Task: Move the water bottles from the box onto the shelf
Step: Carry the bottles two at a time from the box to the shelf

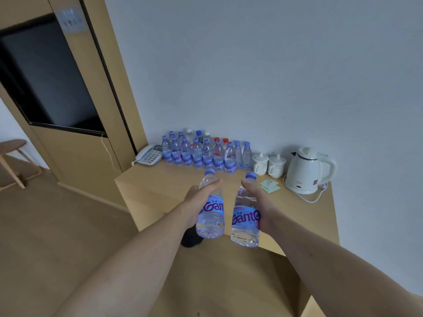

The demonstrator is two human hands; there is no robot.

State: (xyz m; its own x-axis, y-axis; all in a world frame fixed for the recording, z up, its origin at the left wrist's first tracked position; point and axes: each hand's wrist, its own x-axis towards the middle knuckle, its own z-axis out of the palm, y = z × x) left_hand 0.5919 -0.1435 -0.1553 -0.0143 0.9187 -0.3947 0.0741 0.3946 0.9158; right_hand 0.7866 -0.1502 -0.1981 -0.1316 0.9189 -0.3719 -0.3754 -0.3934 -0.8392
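Note:
My left hand (196,197) grips a clear water bottle (211,213) with a pale blue cap and blue label. My right hand (261,202) grips a second, matching bottle (246,221). Both bottles are held upright, side by side, in the air in front of the near edge of the light wooden shelf (160,179). Several water bottles (201,154) stand in rows at the back of the shelf against the wall, a few with red or white caps. The box is not clearly visible; a brown surface (229,282) lies under my arms.
A white desk phone (150,154) sits at the shelf's left end. Two white lidded cups (269,164), a white electric kettle (307,173) with its cord and green paper packets (270,186) occupy the right side. A wooden stool (12,161) stands far left on the floor.

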